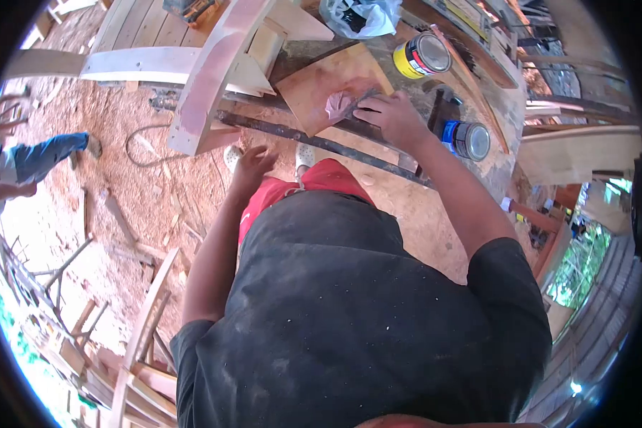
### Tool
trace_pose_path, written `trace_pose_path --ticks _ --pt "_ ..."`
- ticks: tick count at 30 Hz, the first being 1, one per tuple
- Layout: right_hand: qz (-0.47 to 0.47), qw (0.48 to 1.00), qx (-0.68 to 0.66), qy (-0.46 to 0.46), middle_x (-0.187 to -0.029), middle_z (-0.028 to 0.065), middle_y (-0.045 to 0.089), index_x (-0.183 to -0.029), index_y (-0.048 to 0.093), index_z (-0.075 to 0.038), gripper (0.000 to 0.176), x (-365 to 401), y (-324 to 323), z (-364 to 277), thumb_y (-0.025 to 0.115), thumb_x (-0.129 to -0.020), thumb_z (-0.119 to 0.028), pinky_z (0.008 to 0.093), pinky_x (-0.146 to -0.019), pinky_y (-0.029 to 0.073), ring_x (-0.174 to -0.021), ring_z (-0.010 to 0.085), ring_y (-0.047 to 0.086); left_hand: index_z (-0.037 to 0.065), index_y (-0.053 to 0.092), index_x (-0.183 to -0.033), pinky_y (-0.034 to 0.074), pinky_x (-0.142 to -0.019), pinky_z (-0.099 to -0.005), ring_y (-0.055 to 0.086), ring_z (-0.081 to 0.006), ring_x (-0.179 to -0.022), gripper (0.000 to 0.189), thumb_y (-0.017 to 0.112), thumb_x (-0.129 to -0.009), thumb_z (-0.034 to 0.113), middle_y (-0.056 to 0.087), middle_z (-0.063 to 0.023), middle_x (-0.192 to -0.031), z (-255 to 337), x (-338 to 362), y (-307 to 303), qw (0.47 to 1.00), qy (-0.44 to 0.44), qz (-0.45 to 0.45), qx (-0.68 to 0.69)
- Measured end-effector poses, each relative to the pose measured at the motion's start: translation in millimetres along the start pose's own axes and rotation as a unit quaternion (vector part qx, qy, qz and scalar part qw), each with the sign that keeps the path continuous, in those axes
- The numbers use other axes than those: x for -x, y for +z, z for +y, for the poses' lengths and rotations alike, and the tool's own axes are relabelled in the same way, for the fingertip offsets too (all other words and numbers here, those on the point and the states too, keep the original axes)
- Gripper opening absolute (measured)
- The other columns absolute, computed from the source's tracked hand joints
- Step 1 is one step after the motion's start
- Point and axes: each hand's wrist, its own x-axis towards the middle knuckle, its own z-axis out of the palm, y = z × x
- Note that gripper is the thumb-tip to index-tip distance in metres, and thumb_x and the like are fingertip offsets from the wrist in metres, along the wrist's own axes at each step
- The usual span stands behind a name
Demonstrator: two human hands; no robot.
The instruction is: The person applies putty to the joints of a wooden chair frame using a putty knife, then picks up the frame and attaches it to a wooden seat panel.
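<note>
My right hand (392,118) is over the right edge of a thin wooden board (324,78), its fingers closed on a dark flat tool (364,102) like a putty knife. Pinkish paste (338,107) lies on the board beside the tool. Past the board stands a yellow-labelled can (422,55), and right of my hand is a blue-labelled can (467,139). My left hand (255,165) hangs before my body, fingers apart and holding nothing, below a curved wooden piece (210,85) smeared with pink paste.
A plastic bag (362,16) and an orange-and-black tool (195,10) lie at the table's far side. A dark metal bar (321,141) runs along the near edge. Another person's leg (50,153) shows at the left. Wooden frames (146,321) stand at the lower left.
</note>
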Motion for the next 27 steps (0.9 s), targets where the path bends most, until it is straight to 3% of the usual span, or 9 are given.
trace_pose_path --ticks 4,13,16,18,19,22,26,27 --pt "-0.007 1.0 -0.029 0.006 -0.127 -0.0045 0.068 -0.118 0.075 -0.022 0.039 3 8 6 0.063 -0.085 -0.006 0.0452 -0.095 0.041 -0.119 0.0171 0.062 0.003 0.066 -0.127 0.054 -0.08 -0.0334 0.071 -0.0191 -0.099 0.053 0.065 -0.101 0.049 0.074 -0.0095 -0.111 49 -24 58 0.995 -0.055 -0.004 0.087" --pt "-0.124 0.991 0.028 0.049 -0.113 -0.0025 0.072 -0.103 0.081 -0.026 0.031 -15 -11 3 0.06 -0.086 -0.01 0.0486 -0.095 0.042 -0.114 0.0197 0.065 0.004 0.07 -0.108 0.052 -0.065 -0.0298 0.069 -0.0157 -0.076 0.031 0.059 -0.103 0.032 0.07 -0.0046 -0.088 54 -57 90 0.991 -0.04 0.064 0.107" --pt "-0.142 0.987 0.028 0.063 -0.106 -0.0005 0.073 -0.097 0.082 -0.027 0.027 -23 -22 -5 0.061 -0.086 -0.013 0.0501 -0.097 0.042 -0.112 0.0217 0.067 0.012 0.069 -0.11 0.055 -0.072 -0.0335 0.071 -0.0151 -0.085 0.021 0.059 -0.101 0.028 0.072 -0.0024 -0.092 40 -69 85 0.994 -0.045 0.055 0.078" --pt "-0.138 0.987 0.052 0.065 -0.102 0.0011 0.074 -0.094 0.082 -0.027 0.025 -25 -14 -2 0.062 -0.086 -0.014 0.0507 -0.098 0.042 -0.11 0.0228 0.068 0.011 0.069 -0.111 0.056 -0.072 -0.0336 0.071 -0.0153 -0.083 0.022 0.058 -0.101 0.028 0.073 -0.0033 -0.092 42 -70 86 0.995 -0.055 0.054 0.063" --pt "-0.086 0.996 0.025 0.026 -0.099 0.007 0.077 -0.091 0.082 -0.014 0.023 -23 -18 -1 0.059 -0.091 -0.019 0.0511 -0.089 0.047 -0.097 0.0262 0.073 0.006 0.07 -0.103 0.052 -0.062 -0.0294 0.067 -0.0147 -0.074 0.02 0.058 -0.099 0.022 0.07 -0.0038 -0.086 46 -64 90 0.991 -0.042 0.075 0.105" --pt "-0.132 0.986 0.097 0.032 -0.1 0.0076 0.078 -0.095 0.082 -0.014 0.023 -28 -30 -7 0.06 -0.09 -0.018 0.0483 -0.084 0.05 -0.096 0.0268 0.073 0.007 0.07 -0.105 0.052 -0.064 -0.0289 0.068 -0.0141 -0.076 0.02 0.058 -0.1 0.022 0.071 -0.004 -0.088 52 -58 91 0.99 -0.046 0.066 0.112" --pt "-0.051 0.982 -0.166 0.078 -0.107 0.0176 0.076 -0.106 0.08 -0.005 0.029 -8 -35 8 0.061 -0.083 -0.009 0.0483 -0.085 0.055 -0.098 0.0336 0.073 0.01 0.069 -0.116 0.055 -0.073 -0.0312 0.071 -0.0155 -0.084 0.031 0.063 -0.102 0.037 0.072 -0.0024 -0.101 44 -46 75 0.995 -0.044 0.013 0.083" --pt "-0.036 0.962 -0.252 0.096 -0.11 0.0178 0.077 -0.119 0.075 -0.002 0.036 -6 -42 13 0.063 -0.085 -0.005 0.0425 -0.087 0.055 -0.097 0.0274 0.074 0.009 0.068 -0.12 0.055 -0.073 -0.0313 0.07 -0.0152 -0.084 0.034 0.066 -0.101 0.037 0.072 -0.0026 -0.1 39 -40 68 0.997 -0.042 0.004 0.069"
